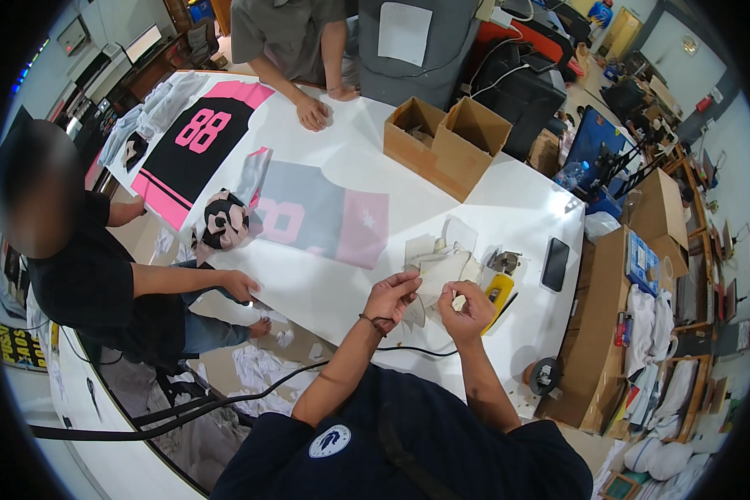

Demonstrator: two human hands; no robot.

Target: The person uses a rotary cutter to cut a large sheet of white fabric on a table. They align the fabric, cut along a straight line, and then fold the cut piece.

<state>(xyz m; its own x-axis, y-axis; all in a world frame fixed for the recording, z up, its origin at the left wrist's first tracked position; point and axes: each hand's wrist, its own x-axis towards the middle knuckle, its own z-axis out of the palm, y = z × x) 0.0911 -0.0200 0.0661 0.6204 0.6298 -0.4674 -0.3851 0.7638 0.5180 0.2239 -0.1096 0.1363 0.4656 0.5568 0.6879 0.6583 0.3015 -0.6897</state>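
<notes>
My left hand (pixel 394 301) and my right hand (pixel 465 310) are raised over the near side of the white table (pixel 325 321), a short way apart. Both have thumb and fingers pinched together. Whatever lies between the fingertips is too small to make out. Just beyond them is a loose heap of cream and grey fabric scraps (pixel 448 260). Beside my right hand lies a yellow-handled electric cloth cutter (pixel 497 293) with a metal head. A black phone (pixel 555 264) rests to the right of it.
Black-and-pink (pixel 221 154) and pale grey-and-pink (pixel 321 212) jersey panels lie across the table, with bunched fabric (pixel 225 221) between. Open cardboard boxes (pixel 462 162) stand at the far edge. One person (pixel 100 275) stands left, another (pixel 287 42) opposite. A black cable (pixel 267 398) crosses nearby.
</notes>
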